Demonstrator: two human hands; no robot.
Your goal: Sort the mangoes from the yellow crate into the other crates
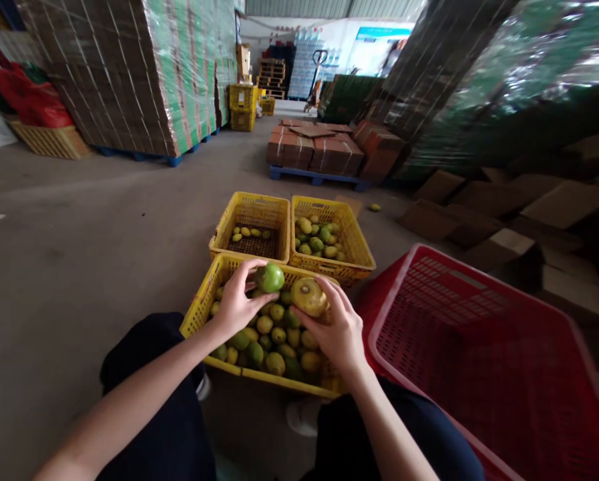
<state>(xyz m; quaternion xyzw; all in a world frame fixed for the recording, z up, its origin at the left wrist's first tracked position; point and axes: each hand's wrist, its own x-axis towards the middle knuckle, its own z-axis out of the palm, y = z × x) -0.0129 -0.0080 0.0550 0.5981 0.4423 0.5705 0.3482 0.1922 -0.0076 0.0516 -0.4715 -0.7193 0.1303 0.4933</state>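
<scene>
L hand (242, 294) grips green fruit (270, 277), R hand (343, 329) grips yellow fruit (307, 298), both over near crate (197, 312). Est. light, firm, slightly slick, may bruise; best hold approx. round widest part.

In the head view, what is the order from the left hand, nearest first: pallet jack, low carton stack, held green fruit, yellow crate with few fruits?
1. Held green fruit: in the left hand.
2. Yellow crate with few fruits: just ahead.
3. Low carton stack: farther ahead, slightly right, on a blue pallet.
4. Pallet jack: far back.
</scene>
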